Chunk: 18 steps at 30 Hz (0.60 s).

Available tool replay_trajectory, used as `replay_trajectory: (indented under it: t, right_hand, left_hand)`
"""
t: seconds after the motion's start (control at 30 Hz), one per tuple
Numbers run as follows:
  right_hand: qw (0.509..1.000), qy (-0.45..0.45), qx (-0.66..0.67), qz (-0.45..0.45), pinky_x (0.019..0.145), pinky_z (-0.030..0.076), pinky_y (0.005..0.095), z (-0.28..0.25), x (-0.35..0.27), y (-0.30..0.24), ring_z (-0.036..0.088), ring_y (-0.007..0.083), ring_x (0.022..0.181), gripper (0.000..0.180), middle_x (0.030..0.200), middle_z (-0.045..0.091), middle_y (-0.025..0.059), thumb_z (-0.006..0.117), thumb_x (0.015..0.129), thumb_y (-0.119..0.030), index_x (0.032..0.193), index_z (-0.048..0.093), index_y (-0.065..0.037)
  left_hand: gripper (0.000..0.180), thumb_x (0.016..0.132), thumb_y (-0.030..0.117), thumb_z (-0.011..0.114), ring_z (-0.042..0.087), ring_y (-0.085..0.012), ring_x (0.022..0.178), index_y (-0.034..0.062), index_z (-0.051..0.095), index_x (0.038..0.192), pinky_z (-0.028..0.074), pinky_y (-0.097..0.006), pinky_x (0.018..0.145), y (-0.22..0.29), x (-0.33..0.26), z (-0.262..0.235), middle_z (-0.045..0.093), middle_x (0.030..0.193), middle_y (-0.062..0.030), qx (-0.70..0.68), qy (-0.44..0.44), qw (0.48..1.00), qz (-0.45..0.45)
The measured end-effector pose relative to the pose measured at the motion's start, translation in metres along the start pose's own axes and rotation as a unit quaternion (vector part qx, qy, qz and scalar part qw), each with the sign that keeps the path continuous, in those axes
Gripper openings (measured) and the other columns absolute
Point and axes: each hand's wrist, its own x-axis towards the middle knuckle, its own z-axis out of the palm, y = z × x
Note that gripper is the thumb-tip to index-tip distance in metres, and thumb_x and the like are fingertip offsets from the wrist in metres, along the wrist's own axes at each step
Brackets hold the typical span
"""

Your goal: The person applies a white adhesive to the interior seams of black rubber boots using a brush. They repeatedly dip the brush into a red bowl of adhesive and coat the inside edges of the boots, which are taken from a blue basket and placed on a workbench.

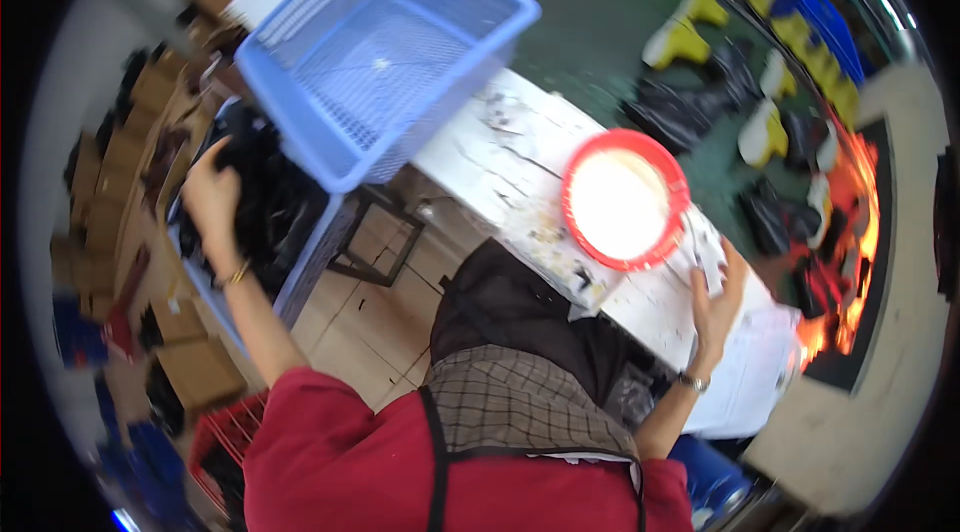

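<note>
My left hand [211, 194] reaches over the left-hand basket, at the black, shiny pieces [268, 187] heaped inside. Its thumb and fingers are apart and curve toward the pieces; I cannot tell their exact kind. On the right, my right hand [722, 300] is closed around a small white item [711, 264], too blurred to name. That hand is just right of a red bowl [577, 219] holding a bright white substance [620, 207]. The bowl stands on a stained white bench [480, 172].
An empty blue plastic basket [500, 32] rests tilted across the bench's far left. Beyond the bench runs a green conveyor belt [575, 7] with black pieces and yellow-and-white shoe parts [680, 40]. Orange glow shows at its right end. Cardboard boxes [197, 370] stand left; papers [745, 382] lie right.
</note>
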Motion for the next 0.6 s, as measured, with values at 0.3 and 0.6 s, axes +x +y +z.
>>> replay_trajectory:
  t: [0.3,0.6]
  right_hand:
    - [0.992,0.032,0.105,0.060,0.085,0.051,0.0299,0.006,-0.007,0.010,0.066,0.0171,0.092,0.023,0.102,0.070,0.0088,0.068,0.096,-0.007,0.118,0.071,-0.002]
    - [0.812,-0.148,0.565,0.000,0.080,0.055,0.0255,0.007,0.051,-0.118,0.064,0.0090,0.090,0.065,0.120,0.067,0.0081,0.083,0.079,0.001,0.138,0.057,0.001]
  left_hand:
    - [0.049,0.100,0.012,0.051,0.063,-0.0272,0.122,-0.0014,0.049,0.148,0.051,-0.040,0.108,0.056,-0.079,-0.098,0.061,0.138,-0.0138,-0.577,0.127,0.807,-0.010]
    - [0.051,0.106,0.021,0.049,0.057,-0.0248,0.131,-0.0025,0.045,0.150,0.048,-0.039,0.112,0.183,-0.215,0.035,0.055,0.147,-0.0156,-0.696,-0.655,0.252,-0.151]
